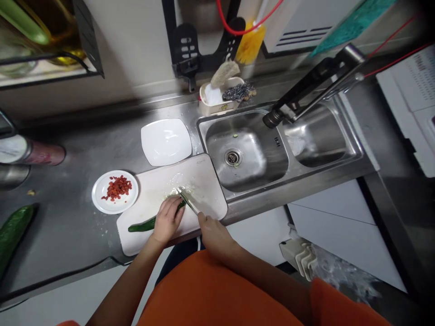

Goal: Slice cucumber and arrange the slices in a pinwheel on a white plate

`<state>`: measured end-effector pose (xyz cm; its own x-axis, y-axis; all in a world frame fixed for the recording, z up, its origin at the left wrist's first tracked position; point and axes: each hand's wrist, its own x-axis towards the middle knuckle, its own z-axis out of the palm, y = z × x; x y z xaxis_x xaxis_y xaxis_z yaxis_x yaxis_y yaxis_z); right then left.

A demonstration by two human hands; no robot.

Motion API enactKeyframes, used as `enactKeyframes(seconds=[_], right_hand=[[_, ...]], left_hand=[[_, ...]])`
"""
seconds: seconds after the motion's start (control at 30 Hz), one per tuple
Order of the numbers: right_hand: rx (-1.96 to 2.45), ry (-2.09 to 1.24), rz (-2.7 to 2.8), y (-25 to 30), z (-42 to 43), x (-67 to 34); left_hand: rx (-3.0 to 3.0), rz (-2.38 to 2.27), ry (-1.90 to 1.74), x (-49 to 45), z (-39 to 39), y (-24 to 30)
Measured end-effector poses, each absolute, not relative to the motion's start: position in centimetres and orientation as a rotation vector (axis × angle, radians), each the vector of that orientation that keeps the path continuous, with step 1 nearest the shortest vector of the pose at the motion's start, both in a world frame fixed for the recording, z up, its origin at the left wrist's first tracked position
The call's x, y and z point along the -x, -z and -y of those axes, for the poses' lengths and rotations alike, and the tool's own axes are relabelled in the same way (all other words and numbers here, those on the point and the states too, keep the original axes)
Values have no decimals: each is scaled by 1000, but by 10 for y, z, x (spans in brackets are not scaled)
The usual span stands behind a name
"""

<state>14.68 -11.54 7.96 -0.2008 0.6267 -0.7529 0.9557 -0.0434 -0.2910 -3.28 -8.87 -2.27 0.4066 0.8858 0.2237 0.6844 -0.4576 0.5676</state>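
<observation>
A dark green cucumber (144,226) lies lengthwise on the white cutting board (207,188). My left hand (168,217) is closed over it near its right end, fingertips close to the blade. In my right hand (215,233) is a knife (189,202), gripped by its handle, with the blade at the cucumber's end; whether it is inside the flesh I cannot tell. Wet, pale bits lie on the board around the blade. A small white plate (97,199) with red dried berries overlaps the board's left edge. Behind the board sits a white square plate (166,142) with nothing on it.
A double steel sink (251,156) with a black tap (299,93) lies to the right. Behind it stands a sponge holder (219,107). Another cucumber (15,231) and a pink canister (44,152) are at the left. A bottle rack (91,40) overhangs the back left.
</observation>
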Motion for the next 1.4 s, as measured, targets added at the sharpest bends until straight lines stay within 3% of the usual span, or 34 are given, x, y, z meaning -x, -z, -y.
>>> enactKeyframes(seconds=[0.7,1.4], right_hand=[[-1749,1116,-1857,-54,111,-145],[-1741,1188,-1716,-96,136,-153]], left_hand=[[-2270,-1329,-686,36,90,27],[-2277,-1321,-737,36,89,25]])
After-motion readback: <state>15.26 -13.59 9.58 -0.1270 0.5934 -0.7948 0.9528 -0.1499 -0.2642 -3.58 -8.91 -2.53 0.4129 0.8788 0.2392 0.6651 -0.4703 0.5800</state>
